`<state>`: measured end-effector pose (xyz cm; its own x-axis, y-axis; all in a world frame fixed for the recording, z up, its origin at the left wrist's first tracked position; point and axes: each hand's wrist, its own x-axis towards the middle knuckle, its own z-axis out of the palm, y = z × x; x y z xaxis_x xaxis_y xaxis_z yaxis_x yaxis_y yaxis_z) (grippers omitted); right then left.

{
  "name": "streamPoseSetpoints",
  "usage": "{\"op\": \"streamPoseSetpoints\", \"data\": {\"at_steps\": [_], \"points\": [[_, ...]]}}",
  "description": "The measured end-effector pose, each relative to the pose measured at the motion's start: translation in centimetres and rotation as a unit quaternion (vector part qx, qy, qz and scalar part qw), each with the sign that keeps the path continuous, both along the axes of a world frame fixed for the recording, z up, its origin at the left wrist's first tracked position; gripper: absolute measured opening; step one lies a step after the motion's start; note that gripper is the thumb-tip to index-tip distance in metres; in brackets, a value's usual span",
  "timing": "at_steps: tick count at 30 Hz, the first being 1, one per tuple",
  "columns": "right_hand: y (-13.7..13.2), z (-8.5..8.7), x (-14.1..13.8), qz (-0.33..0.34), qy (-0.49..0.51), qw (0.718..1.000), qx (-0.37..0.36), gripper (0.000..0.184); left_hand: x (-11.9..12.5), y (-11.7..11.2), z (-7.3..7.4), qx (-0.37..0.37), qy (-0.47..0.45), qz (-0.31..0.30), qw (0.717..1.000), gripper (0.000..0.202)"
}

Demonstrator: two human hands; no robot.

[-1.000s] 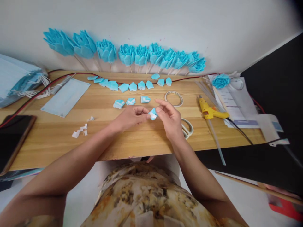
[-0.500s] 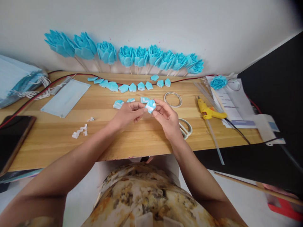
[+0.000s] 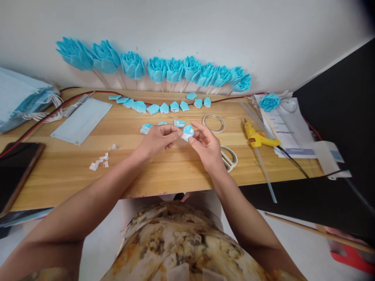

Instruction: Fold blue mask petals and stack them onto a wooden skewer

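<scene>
Plain white wall (image 3: 187,23) behind, a few small pinkish specks on it. Wooden tabletop (image 3: 164,175), light brown, visible grain, back edge along the wall, some pinkish marks at the front edge. Big black panel (image 3: 345,97) filled the right side, met the white wall along a slanted line. Floor (image 3: 293,246) was pale, whitish, seen below the tabletop. Light was soft and fairly even; upper right corner went dark.

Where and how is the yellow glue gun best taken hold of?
Probably by its handle, coming from the right: the glue gun lies on its side with the handle pointing right, while the nozzle points to the far side, away from the person.
</scene>
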<state>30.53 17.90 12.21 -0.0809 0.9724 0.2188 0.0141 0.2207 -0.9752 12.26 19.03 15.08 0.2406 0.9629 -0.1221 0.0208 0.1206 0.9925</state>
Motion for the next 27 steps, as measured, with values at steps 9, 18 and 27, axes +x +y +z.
{"op": "streamPoseSetpoints", "data": {"at_steps": [9,18,27], "points": [[0.1,-0.5,0.2,-0.055,-0.055,0.996,0.049,0.032,0.1,0.1,-0.4,0.023,0.023,-0.009,0.999,0.017],[-1.0,0.5,-0.2,-0.125,-0.260,0.920,0.263,0.011,0.3,0.0,0.0,0.014,0.002,0.026,1.000,0.019],[-0.8,0.2,-0.3,-0.117,-0.292,0.915,0.252,0.005,0.3,0.1,-0.4,0.018,-0.006,0.021,1.000,0.020]]}}
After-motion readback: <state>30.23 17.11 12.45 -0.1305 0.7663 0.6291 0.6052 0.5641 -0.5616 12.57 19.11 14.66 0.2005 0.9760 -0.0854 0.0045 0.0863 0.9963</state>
